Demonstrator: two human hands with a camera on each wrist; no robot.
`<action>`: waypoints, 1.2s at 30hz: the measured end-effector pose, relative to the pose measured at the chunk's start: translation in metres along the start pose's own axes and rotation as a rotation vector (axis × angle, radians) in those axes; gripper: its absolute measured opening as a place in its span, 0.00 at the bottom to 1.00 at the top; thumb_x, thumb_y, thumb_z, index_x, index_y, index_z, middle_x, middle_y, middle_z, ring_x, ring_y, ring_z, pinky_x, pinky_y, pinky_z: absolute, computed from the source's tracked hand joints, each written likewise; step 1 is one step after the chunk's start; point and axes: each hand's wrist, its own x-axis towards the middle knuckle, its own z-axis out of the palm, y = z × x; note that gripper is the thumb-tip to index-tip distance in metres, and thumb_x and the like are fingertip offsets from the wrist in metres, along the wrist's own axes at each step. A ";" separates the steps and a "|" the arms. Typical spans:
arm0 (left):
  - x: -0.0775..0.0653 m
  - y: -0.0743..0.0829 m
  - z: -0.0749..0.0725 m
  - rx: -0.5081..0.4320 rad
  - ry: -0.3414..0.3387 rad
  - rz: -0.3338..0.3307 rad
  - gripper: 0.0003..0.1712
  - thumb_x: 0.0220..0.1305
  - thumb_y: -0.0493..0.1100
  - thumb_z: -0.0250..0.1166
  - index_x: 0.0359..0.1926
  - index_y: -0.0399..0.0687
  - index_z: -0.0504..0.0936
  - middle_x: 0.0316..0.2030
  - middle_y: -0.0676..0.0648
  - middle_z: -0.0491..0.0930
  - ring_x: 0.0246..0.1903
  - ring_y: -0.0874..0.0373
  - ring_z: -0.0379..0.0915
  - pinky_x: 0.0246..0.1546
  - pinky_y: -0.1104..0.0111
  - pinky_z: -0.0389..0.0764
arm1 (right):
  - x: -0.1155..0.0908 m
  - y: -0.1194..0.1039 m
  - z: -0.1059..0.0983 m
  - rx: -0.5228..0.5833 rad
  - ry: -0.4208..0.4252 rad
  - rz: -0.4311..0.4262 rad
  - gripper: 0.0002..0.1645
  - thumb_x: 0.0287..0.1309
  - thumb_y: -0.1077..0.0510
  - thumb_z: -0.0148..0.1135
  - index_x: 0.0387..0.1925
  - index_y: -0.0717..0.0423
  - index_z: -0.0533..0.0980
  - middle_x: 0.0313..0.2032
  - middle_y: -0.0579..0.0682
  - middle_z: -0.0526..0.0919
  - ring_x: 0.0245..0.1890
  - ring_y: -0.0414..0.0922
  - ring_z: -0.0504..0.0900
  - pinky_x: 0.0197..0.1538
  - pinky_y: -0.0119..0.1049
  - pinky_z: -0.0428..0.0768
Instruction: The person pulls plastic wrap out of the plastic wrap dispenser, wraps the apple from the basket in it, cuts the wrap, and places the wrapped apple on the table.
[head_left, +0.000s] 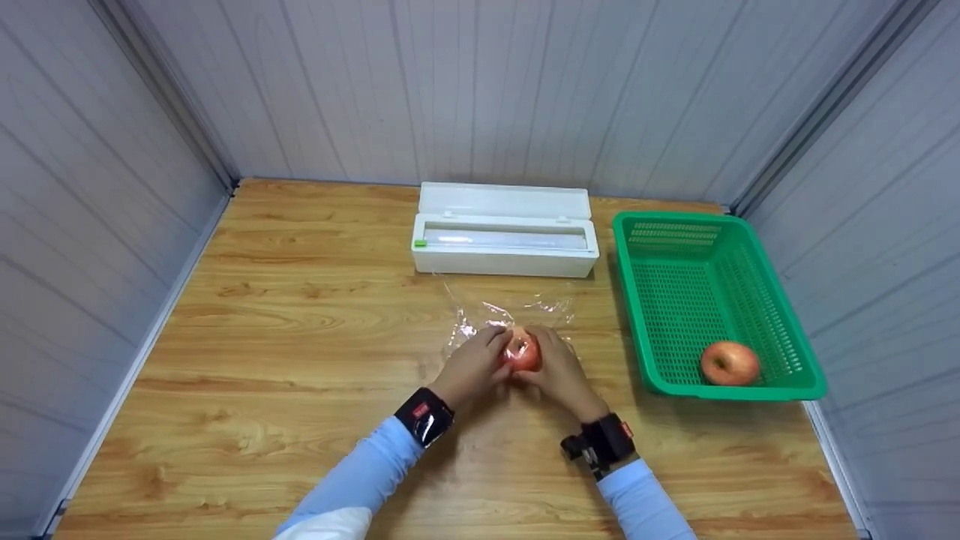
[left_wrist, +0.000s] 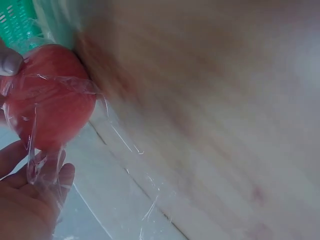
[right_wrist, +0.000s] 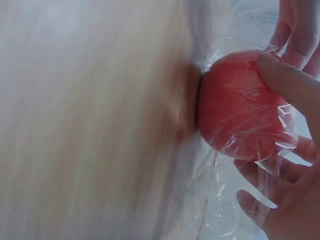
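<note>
A red apple [head_left: 523,355] stands on the table between the two hands, with clear cling film [head_left: 460,330] wrapped partly round it. From the left side the left hand [head_left: 472,366] holds the apple through the film; its fingers curl at the fruit's edge. Opposite, the right hand [head_left: 561,375] grips the same apple, and in the right wrist view its thumb [right_wrist: 287,80] presses on the film-covered skin. Wrinkled film spreads out behind the fruit. Loose folds of film [left_wrist: 45,165] hang over the fingers in the left wrist view. The apple's underside is hidden.
Behind the hands stands an open white cling film box [head_left: 504,264] with a roll [head_left: 502,239] inside and its lid tipped back. To the right is a green plastic basket [head_left: 637,330] holding another apple [head_left: 730,364]. Pale panel walls [head_left: 510,90] enclose the wooden table [head_left: 300,315].
</note>
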 end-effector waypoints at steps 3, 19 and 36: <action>-0.007 0.002 0.000 -0.012 -0.007 0.001 0.33 0.60 0.53 0.62 0.62 0.41 0.68 0.59 0.40 0.71 0.56 0.47 0.71 0.59 0.59 0.72 | -0.004 -0.003 -0.002 -0.002 -0.012 -0.013 0.46 0.39 0.51 0.74 0.60 0.61 0.66 0.60 0.60 0.70 0.61 0.56 0.68 0.65 0.54 0.64; -0.012 -0.004 0.005 -0.032 -0.059 -0.040 0.50 0.44 0.47 0.74 0.67 0.39 0.60 0.62 0.39 0.66 0.60 0.45 0.66 0.63 0.57 0.67 | 0.011 -0.010 -0.017 0.145 -0.188 0.088 0.45 0.38 0.50 0.76 0.60 0.55 0.69 0.57 0.53 0.75 0.56 0.50 0.74 0.59 0.46 0.72; 0.010 -0.014 -0.003 0.026 -0.149 -0.104 0.43 0.54 0.63 0.63 0.63 0.40 0.65 0.55 0.41 0.72 0.54 0.46 0.72 0.57 0.56 0.73 | 0.029 -0.008 -0.022 0.218 -0.308 0.170 0.41 0.54 0.50 0.64 0.67 0.51 0.59 0.57 0.57 0.74 0.54 0.52 0.76 0.56 0.48 0.76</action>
